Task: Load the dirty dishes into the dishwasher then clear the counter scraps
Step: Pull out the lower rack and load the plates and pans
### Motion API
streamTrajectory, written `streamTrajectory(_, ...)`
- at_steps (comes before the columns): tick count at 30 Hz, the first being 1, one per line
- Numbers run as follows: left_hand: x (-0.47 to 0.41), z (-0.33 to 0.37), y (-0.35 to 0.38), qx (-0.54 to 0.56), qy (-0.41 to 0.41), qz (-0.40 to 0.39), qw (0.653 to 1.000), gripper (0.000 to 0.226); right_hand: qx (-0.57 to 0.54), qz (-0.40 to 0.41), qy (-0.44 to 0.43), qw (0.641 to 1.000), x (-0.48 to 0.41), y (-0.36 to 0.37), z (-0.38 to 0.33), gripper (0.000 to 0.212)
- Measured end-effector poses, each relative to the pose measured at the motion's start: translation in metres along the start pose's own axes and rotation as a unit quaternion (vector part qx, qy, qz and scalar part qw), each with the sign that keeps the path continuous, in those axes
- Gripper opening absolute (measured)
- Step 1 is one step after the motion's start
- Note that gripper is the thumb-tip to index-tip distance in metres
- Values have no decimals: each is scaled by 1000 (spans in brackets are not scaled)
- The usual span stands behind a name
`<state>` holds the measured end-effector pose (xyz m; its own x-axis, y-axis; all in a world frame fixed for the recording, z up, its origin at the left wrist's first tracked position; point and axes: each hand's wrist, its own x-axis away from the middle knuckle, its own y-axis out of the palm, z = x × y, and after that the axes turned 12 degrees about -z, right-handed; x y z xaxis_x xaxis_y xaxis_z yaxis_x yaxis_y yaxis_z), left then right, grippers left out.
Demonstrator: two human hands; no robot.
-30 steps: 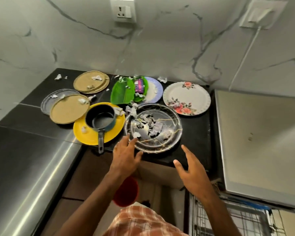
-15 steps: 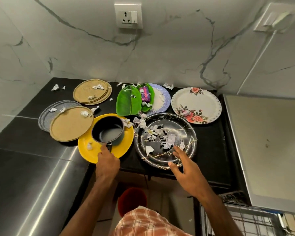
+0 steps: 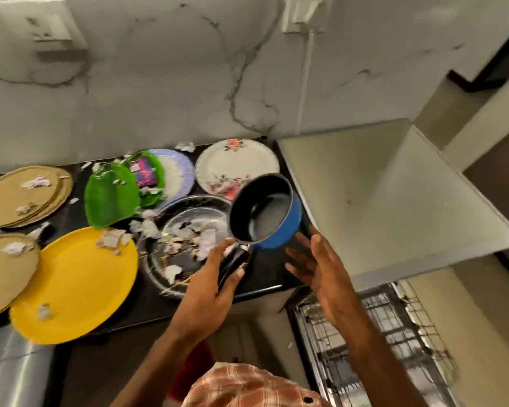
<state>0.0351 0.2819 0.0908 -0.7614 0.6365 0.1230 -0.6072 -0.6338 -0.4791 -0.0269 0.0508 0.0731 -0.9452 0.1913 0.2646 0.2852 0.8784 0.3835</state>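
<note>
Black worktop (image 3: 265, 277), front edge just beside both hands. Blue saucepan (image 3: 266, 211), held in the air over the worktop's right end, tilted, dark inside, seemingly empty. Left hand (image 3: 215, 286) wrapped tight round its black handle (image 3: 232, 267). Right hand (image 3: 321, 271) spread, palm inward, just beside the pan, apart from it. Clear glass plate (image 3: 188, 227) below: paper scraps. Yellow plate (image 3: 77, 286): few scraps, overhanging the front edge. Wire dishwasher rack (image 3: 365, 342) below right, blurred.
</note>
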Motion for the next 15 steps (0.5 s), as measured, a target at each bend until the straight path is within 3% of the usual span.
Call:
streamTrajectory(3, -18, 30, 52, 40, 37, -114, 992, 50, -99, 36, -40, 994, 30, -48, -18, 77)
streamTrajectory(7, -36, 68, 128, 20, 76, -252, 964, 52, -143, 78, -84, 983, 82, -118, -34, 95)
streamTrajectory(15, -63, 106, 263, -134, 137, -396, 898, 56, -257, 242, -154, 923, 181, -234, -3, 37)
